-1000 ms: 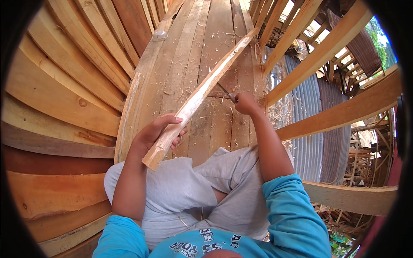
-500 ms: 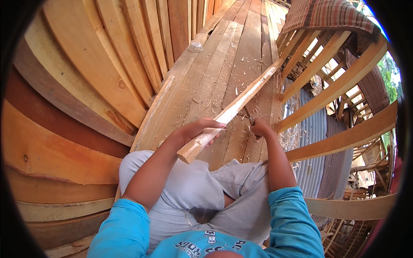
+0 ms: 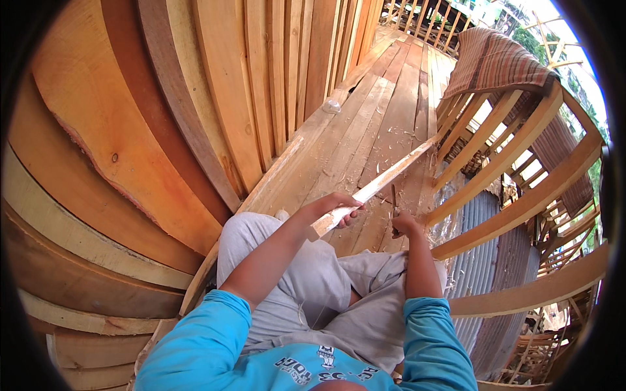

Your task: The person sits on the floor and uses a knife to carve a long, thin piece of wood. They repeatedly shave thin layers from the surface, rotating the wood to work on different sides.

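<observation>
Left hand (image 3: 344, 207) is wrapped around the near end of the wooden stick (image 3: 378, 187), which slants up-right over the plank floor (image 3: 365, 130); right hand (image 3: 403, 225) is fisted on a thin dark tool (image 3: 393, 203) just beside the stick. Versus half a second ago: view has tilted up, more of the striped cloth (image 3: 495, 62) on the railing shows, and the grips are unchanged.
</observation>
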